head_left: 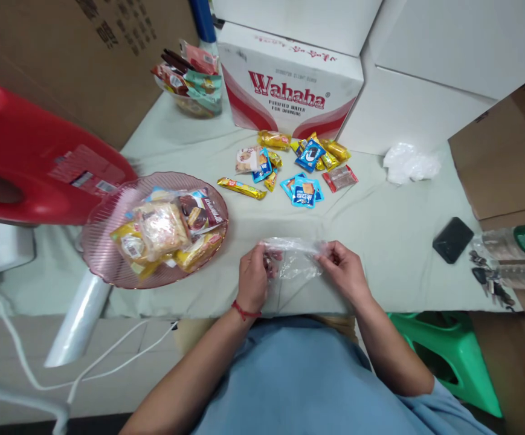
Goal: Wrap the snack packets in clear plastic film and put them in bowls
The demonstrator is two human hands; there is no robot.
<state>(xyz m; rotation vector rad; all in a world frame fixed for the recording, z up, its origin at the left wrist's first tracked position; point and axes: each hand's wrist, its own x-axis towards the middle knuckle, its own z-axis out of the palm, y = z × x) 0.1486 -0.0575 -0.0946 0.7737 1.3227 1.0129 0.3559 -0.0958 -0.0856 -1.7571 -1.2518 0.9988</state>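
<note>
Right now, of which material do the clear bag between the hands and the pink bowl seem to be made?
Clear bag: likely thin, glossy plastic film, judging by wrinkles and highlights. Pink bowl: shiny, ribbed, see-through; plastic or glass, I cannot tell.

Soft, even light leaves white glare on the wrapped snack [162, 228].

The head camera faces down across the table [393, 241].
</note>
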